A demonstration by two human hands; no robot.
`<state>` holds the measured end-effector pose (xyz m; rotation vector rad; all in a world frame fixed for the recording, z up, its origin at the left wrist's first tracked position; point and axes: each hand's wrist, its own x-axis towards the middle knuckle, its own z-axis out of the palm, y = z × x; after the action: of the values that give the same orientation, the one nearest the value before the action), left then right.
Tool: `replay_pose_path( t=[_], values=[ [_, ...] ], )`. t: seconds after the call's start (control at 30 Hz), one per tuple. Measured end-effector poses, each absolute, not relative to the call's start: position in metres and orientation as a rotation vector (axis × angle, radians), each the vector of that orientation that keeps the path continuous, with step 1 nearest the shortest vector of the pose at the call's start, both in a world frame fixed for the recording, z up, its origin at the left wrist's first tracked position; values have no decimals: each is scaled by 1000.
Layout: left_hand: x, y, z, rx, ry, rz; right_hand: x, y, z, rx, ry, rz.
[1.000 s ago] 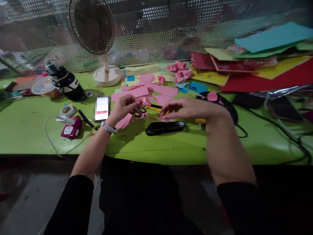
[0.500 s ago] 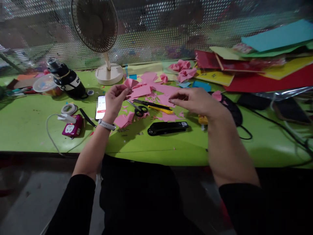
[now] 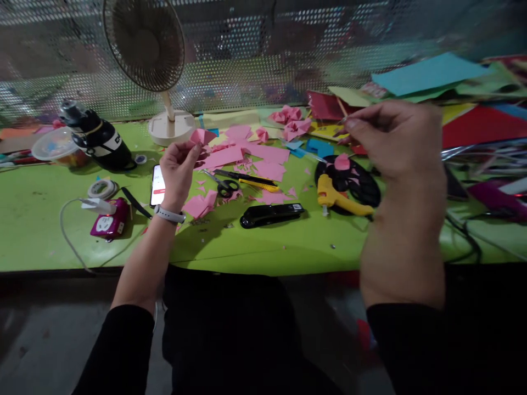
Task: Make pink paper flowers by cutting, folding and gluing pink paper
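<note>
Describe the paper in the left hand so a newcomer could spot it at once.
On the green table, find the beige fan at the back. Just in front of its base, the left hand, wearing a pale wristband, pinches a flared pink paper piece. Unlike the pink scraps lying nearby, it is held raised.

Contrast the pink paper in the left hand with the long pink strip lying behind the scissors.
Place: the held paper is raised in the fingers of the left hand, while the strip lies among pink pieces on the table.
Shape: the held paper looks folded and flares at the top; the strip is elongated.
Length: the strip looks longer than the held paper.
Both are pink.
</note>
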<state>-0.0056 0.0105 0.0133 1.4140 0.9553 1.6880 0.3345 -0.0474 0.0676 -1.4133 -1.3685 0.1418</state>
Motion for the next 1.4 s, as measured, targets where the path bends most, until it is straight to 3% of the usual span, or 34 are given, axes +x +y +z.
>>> replay_pose_path(
  t=[0.17,0.3,0.37,0.57,1.17,1.27,1.4],
  values=[
    [-5,9,15,1433,985,1671,334,-65,65,-1470,-1554,261],
    [-6,12,13,1435,990,1679,313,-82,46,-1485,-2161,646],
    [-7,13,12,1438,990,1678,301,-87,30,-1424,-2390,686],
    [-6,11,12,1442,1029,1659,290,-100,-4,-1233,-2467,551],
    [-3,7,13,1488,1015,1624,267,-105,-9,-1154,-2394,505],
    [-1,6,13,1488,989,1626,289,-110,1,-1286,-2291,438],
    [2,6,9,1483,966,1599,344,-122,14,-1852,-2180,-38]
  ],
)
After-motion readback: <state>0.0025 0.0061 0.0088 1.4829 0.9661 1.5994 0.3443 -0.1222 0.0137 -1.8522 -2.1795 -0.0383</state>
